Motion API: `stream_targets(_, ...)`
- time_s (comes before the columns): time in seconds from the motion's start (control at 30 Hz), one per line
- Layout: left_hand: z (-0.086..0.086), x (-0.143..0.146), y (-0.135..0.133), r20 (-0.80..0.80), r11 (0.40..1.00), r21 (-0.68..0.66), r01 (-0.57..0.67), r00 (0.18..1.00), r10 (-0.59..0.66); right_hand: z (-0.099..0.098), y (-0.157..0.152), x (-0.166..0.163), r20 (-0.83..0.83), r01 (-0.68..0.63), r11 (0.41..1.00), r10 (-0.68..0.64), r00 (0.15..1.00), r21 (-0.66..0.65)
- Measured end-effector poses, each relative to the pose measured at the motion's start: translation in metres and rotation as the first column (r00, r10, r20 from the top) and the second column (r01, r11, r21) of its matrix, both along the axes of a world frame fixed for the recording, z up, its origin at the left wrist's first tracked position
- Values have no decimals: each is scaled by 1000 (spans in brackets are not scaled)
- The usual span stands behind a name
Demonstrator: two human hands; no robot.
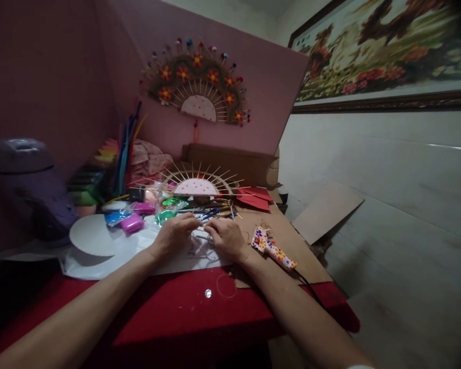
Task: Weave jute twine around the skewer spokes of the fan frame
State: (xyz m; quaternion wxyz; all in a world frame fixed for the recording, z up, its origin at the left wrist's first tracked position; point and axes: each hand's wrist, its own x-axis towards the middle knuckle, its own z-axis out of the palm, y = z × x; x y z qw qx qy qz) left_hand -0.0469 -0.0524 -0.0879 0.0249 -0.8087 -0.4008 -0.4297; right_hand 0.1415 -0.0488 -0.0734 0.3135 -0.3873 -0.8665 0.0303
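Note:
Over the white sheet [138, 256], my left hand [175, 231] and my right hand [227, 237] come close together with fingers pinched. Between the fingertips is something thin and pale, too small to make out. Thin pale strands [204, 248] show below them. Just beyond stands a fan-shaped piece [195, 187] with a pink dotted half-round centre and thin sticks spreading outward. Blue-handled tools [212, 213] lie between it and my hands. To the right of my right hand, a flower-patterned glue gun [273, 248] rests on cardboard [249, 225].
Bagged coloured clay [132, 223] and a white disc [92, 236] lie left; a purple bottle [26, 189] stands beyond. Red paper [255, 197] is at right. A shiny round piece [208, 293] lies on the red cloth [157, 307]. A decorated fan [197, 87] hangs behind.

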Motion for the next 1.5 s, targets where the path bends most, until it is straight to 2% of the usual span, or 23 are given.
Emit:
stream_targets(0.1, -1, -11, 7, 60, 988, -23, -156, 986, 157, 3, 3, 6, -63, 73, 997, -72, 995, 6)
stream_targets(0.17, 0, -18, 12, 98, 977, -59, -205, 973, 210, 4, 4, 9, -112, 126, 992, -124, 986, 16)
stream_targets(0.33, 5, -22, 16, 198, 977, -142, -158, 963, 185, 1, 7, 11, -193, 195, 980, -186, 964, 31)
stream_targets(0.57, 11, -17, 10, 291, 988, -121, -95, 948, 127, 0, 11, 13, -247, 251, 962, -219, 944, 108)
stream_targets(0.67, 10, -20, 11, 326, 986, -108, -130, 932, 159, 1, 12, 14, -261, 279, 952, -239, 935, 128)
stream_targets(0.77, 10, -22, 11, 314, 971, -124, -205, 920, 234, 3, 12, 15, -267, 271, 955, -232, 935, 119)
stream_targets(0.93, 16, -19, 3, 162, 937, -120, -329, 924, 346, 4, 10, 14, -294, 233, 965, -191, 936, 117)
stream_targets(1.0, 18, -11, -2, 169, 957, -88, -278, 942, 289, 4, 8, 12, -308, 200, 970, -150, 940, 137)
stream_targets(1.07, 19, -1, -7, 236, 985, -121, -127, 960, 153, 4, 7, 10, -309, 164, 975, -111, 944, 152)
stream_targets(1.1, 19, 4, -8, 262, 981, -189, -41, 961, 90, 4, 7, 9, -311, 153, 976, -99, 945, 154)
stream_targets(1.2, 16, 15, -10, 337, 905, -418, 71, 938, 82, 5, 6, 8, -333, 164, 976, -108, 937, 144)
stream_targets(1.27, 15, 17, -10, 402, 849, -513, 125, 909, 109, 5, 6, 8, -351, 182, 975, -126, 928, 130)
stream_targets(1.37, 16, 13, -9, 477, 825, -536, 180, 870, 120, 5, 7, 10, -374, 197, 974, -142, 916, 113)
stream_targets(1.5, 18, 10, -11, 426, 836, -524, 161, 900, 93, 4, 9, 11, -412, 198, 976, -145, 900, 90)
